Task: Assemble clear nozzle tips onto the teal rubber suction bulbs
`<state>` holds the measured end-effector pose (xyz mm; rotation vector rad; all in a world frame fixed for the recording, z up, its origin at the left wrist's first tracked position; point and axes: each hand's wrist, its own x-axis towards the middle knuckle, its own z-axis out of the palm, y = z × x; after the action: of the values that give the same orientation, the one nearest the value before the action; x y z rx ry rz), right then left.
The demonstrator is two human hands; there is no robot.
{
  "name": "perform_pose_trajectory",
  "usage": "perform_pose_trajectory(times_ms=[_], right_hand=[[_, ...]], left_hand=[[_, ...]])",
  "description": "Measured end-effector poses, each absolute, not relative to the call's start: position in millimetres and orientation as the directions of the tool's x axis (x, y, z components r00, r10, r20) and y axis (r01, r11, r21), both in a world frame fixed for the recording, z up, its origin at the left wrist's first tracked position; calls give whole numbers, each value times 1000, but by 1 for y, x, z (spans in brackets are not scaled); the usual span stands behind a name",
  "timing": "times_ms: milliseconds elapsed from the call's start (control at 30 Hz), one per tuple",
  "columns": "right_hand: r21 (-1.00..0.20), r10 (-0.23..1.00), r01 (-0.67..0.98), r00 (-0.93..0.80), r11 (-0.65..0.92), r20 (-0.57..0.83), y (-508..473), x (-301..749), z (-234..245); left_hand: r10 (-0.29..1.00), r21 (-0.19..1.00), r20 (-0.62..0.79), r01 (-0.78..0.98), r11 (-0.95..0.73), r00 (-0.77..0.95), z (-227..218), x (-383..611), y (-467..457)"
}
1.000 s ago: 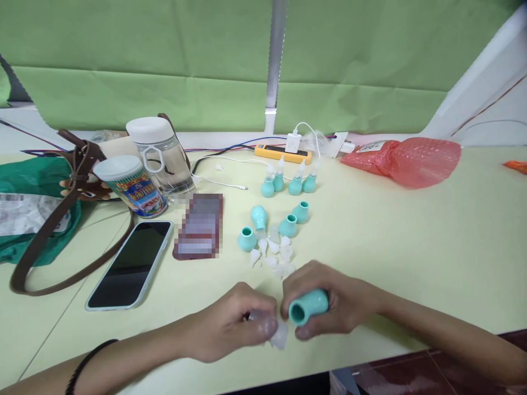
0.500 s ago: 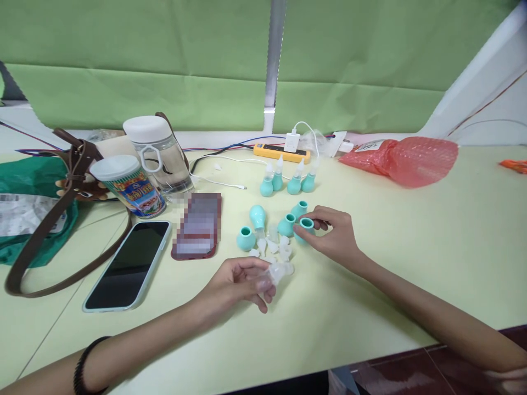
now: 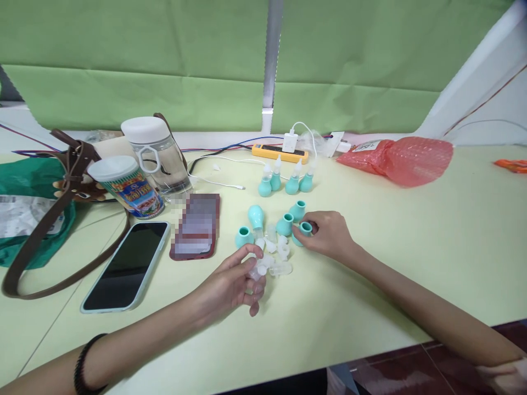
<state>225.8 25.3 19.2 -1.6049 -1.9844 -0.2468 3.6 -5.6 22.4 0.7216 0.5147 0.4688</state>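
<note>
My right hand (image 3: 331,236) pinches the side of a teal rubber bulb (image 3: 303,228), its round opening facing up. Against that bulb's left side are two more open teal bulbs (image 3: 285,225). My left hand (image 3: 234,282) has a translucent plastic nozzle (image 3: 258,270) between thumb and curled fingers, partly hidden by them. Just past its fingertips lies a clear plastic tube (image 3: 281,268), among several small translucent pieces (image 3: 283,248). Another open bulb (image 3: 244,236) stands left of these, and a teal bulb fitted with a clear piece (image 3: 256,217) lies mouth-down behind them.
Several bulbs with clear tips (image 3: 292,184) stand upright farther back, before a yellow power strip (image 3: 280,153). To the left are two phones (image 3: 125,269), a noodle cup (image 3: 138,192), a water bottle (image 3: 164,164) and a brown strap (image 3: 24,285). Red bubble wrap (image 3: 420,162) lies at right.
My left hand has shifted slightly left and down, its fingers spreading more, and a clear tube now lies beyond them. My right hand's fingers have closed further around the bulb.
</note>
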Motion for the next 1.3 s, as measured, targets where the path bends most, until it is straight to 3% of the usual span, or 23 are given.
perform_pose_trajectory(times_ms=[100, 200, 267, 300, 400, 500, 633, 733, 800, 900, 1000, 1133, 1300], right_hand=[[-108, 780, 958, -146, 264, 609, 27, 230, 20], [-18, 555, 921, -219, 389, 802, 20, 231, 30], [-13, 435, 836, -272, 548, 858, 9, 225, 37], [-55, 435, 772, -296, 633, 851, 2, 220, 39], [-333, 571, 517, -418, 789, 706, -17, 201, 38], [-559, 628, 294, -448, 775, 636, -27, 185, 26], [-699, 724, 213, -326, 682, 608, -28, 179, 18], [-755, 790, 239, -258, 611, 557, -26, 181, 21], [-766, 802, 243, -240, 596, 548, -25, 183, 22], [-756, 784, 219, -255, 617, 566, -25, 181, 21], [-753, 777, 211, -268, 624, 569, -28, 177, 19], [-741, 775, 235, -258, 629, 577, -32, 175, 19], [-669, 720, 267, -281, 694, 634, -32, 176, 20]], left_hand=[[584, 740, -282, -215, 638, 761, 23, 3, -6], [595, 760, -263, -217, 612, 760, 25, 2, -6], [577, 746, -256, -220, 628, 776, 26, 2, -6], [560, 733, -252, -222, 643, 790, 26, 2, -7], [528, 706, -220, -240, 666, 820, 26, 4, -11], [548, 719, -207, -254, 647, 810, 24, 7, -16], [570, 816, -197, -189, 546, 798, 23, 8, -19], [722, 966, -153, -53, 254, 675, 25, 5, -21], [820, 993, 3, 92, -68, 572, 26, 2, -21], [766, 820, 323, 239, -520, 556, 25, -1, -22], [588, 551, 563, 267, -791, 580, 22, -2, -20], [434, 308, 698, 308, -900, 570, 20, -1, -18], [363, 259, 751, 261, -930, 551, 21, -1, -16]])
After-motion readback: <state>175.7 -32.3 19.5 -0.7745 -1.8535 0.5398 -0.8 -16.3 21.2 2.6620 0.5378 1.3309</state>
